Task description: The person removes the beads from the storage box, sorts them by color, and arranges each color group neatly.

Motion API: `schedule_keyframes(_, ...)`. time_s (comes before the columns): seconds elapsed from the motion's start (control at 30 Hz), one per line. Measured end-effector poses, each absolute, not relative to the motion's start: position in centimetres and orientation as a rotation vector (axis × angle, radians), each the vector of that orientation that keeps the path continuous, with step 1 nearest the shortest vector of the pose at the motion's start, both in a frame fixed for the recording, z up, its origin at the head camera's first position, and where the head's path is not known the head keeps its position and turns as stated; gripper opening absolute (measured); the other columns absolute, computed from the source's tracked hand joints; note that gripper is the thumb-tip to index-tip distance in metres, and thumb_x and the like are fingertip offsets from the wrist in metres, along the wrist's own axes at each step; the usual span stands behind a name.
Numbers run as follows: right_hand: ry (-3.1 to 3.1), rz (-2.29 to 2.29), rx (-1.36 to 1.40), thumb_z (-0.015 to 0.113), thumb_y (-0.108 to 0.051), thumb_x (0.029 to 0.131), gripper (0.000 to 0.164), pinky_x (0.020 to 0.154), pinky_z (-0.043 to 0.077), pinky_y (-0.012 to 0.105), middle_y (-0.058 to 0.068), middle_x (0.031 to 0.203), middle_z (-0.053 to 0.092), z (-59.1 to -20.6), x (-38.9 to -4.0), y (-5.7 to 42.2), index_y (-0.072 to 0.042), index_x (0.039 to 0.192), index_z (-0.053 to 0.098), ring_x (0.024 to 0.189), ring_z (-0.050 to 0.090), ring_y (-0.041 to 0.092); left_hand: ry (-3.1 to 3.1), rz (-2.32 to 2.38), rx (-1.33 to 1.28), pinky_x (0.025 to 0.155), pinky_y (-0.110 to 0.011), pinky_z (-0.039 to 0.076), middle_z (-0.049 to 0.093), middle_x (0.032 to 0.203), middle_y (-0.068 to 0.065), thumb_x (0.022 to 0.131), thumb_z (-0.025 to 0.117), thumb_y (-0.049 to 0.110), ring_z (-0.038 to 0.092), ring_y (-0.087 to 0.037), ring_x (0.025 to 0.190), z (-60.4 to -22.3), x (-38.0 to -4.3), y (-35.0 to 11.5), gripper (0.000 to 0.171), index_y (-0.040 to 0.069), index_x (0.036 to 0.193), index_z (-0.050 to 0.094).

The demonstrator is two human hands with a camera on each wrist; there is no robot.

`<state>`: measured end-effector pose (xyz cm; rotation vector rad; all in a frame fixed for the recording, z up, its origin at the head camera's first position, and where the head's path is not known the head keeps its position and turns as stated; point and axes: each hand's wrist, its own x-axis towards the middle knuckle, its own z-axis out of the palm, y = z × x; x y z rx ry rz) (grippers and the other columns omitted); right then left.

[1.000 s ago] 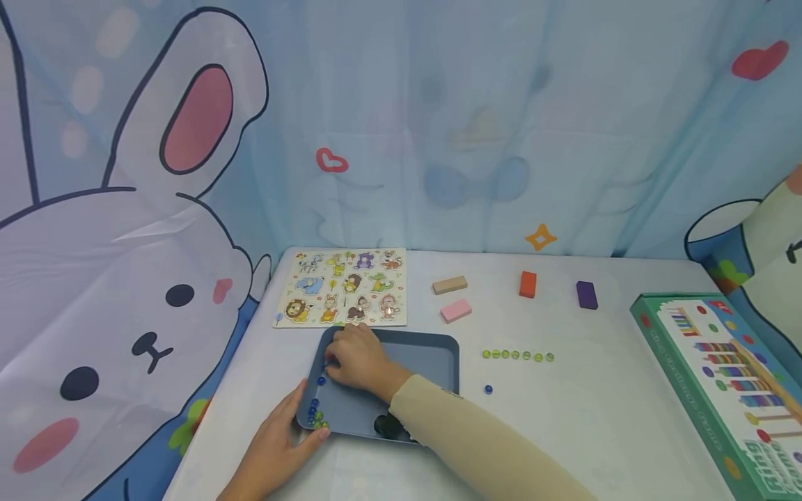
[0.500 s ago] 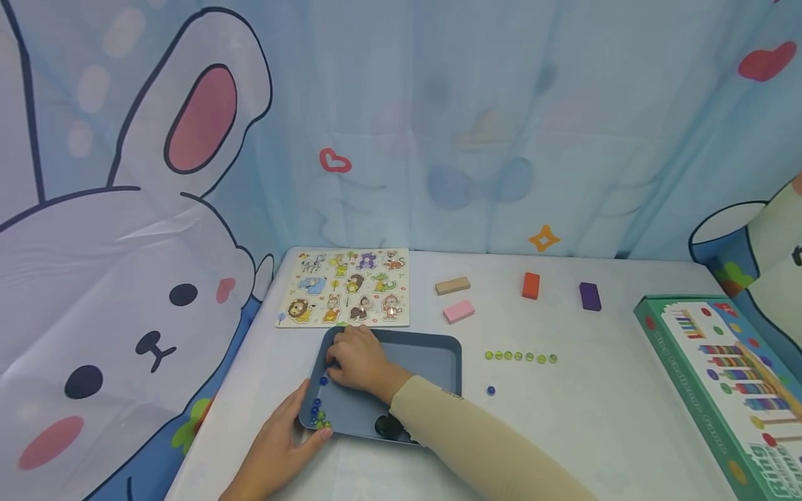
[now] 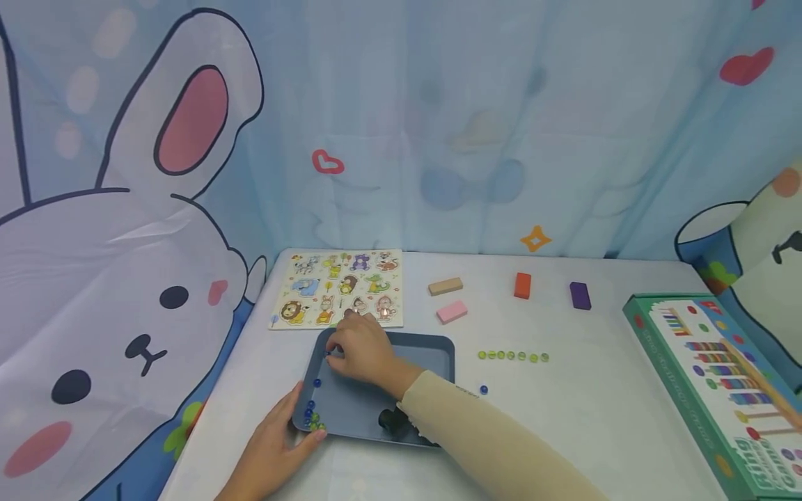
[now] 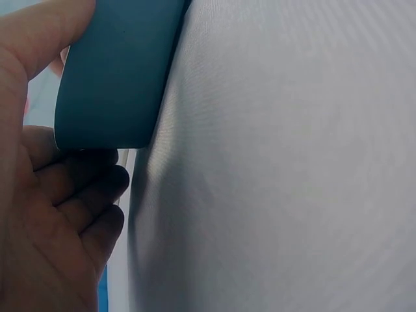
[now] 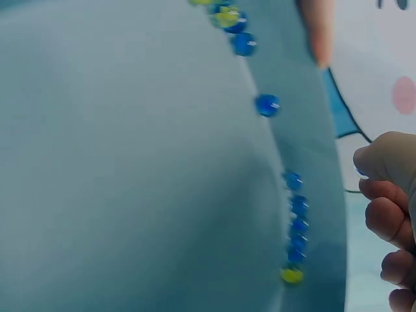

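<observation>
A blue-grey tray (image 3: pixel 416 339) lies on the table. My left hand (image 3: pixel 269 445) grips its near left corner, thumb at the rim; in the left wrist view the fingers (image 4: pixel 97 188) curl beside the tray's outer wall. Over the tray's far left part, my right hand (image 3: pixel 362 349) pinches a small blue marble (image 5: pixel 361 172), mostly hidden between thumb and forefinger. Blue marbles (image 3: pixel 317 383) and yellow-green marbles (image 3: pixel 321 426) line the tray's left side. Several more sit in a short line in the right wrist view, with a yellow-green marble (image 5: pixel 292 275) at its end.
Right of the tray lie a row of yellow-green marbles (image 3: pixel 512 355) and one blue marble (image 3: pixel 484 390). Behind are an animal puzzle board (image 3: pixel 338 289) and wooden, pink (image 3: pixel 452 312), red (image 3: pixel 523 285) and purple blocks (image 3: pixel 580 296). A green toy box (image 3: pixel 720 390) stands at the right.
My right hand has risen slightly and shifted right, away from the tray's left wall. The left hand keeps its place at the corner. The whole head view has shifted a little.
</observation>
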<state>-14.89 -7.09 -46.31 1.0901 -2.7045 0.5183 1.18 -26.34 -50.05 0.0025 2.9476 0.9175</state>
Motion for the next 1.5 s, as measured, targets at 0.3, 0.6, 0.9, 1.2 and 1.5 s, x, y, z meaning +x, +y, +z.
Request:
schedule_keyframes(0.3,-2.700,0.602,1.024,0.081,-0.041,0.089,0.013,0.073,0.040,0.027,-0.016,0.082,0.066,-44.1,-15.6,-3.9,-0.030,0.096,0.083,0.078,0.050,0.007,2.938,0.904,-0.010,0.119,-0.061,0.043,0.042,0.166,-0.016,0.089,0.065,0.076,0.044,-0.039,0.151,-50.0,1.2,-26.4,0.107,0.011,0.166,0.030)
schedule_keyframes(0.6,-2.646,0.659,0.931,0.084,-0.036,0.087,0.008,0.072,0.039,0.027,-0.013,0.081,0.069,-43.2,-16.2,1.1,-0.030,0.091,0.082,0.079,0.053,0.008,2.941,0.890,0.005,0.118,-0.061,0.044,0.042,0.165,-0.018,0.089,0.065,0.074,0.044,-0.041,0.150,-50.0,1.1,-26.4,0.106,0.009,0.165,0.030)
schedule_keyframes(0.9,-2.675,0.666,0.792,0.084,-0.030,0.085,0.008,0.077,0.044,0.033,-0.008,0.078,0.070,-43.1,-16.2,6.2,-0.026,0.092,0.084,0.080,0.054,0.011,2.914,0.896,-0.021,0.118,-0.062,0.043,0.040,0.166,-0.019,0.089,0.066,0.073,0.043,-0.041,0.151,-49.7,1.2,-26.6,0.107,0.009,0.166,0.029)
schedule_keyframes(1.2,-2.715,0.659,0.662,0.086,-0.026,0.084,0.009,0.074,0.039,0.032,-0.006,0.077,0.068,-43.9,-15.6,10.8,-0.022,0.091,0.083,0.079,0.051,0.014,2.844,0.922,-0.065,0.119,-0.063,0.042,0.036,0.168,-0.018,0.089,0.065,0.076,0.040,-0.043,0.152,-49.5,1.1,-26.7,0.109,0.014,0.168,0.023)
schedule_keyframes(1.5,-2.785,0.643,0.544,0.088,-0.026,0.082,0.013,0.074,0.038,0.033,-0.005,0.077,0.067,-45.4,-14.3,15.1,-0.020,0.092,0.083,0.079,0.050,0.014,2.842,0.900,-0.076,0.102,-0.052,0.054,0.038,0.168,-0.017,0.088,0.064,0.078,0.052,-0.036,0.143,-49.5,0.9,-26.4,0.109,0.015,0.168,0.024)
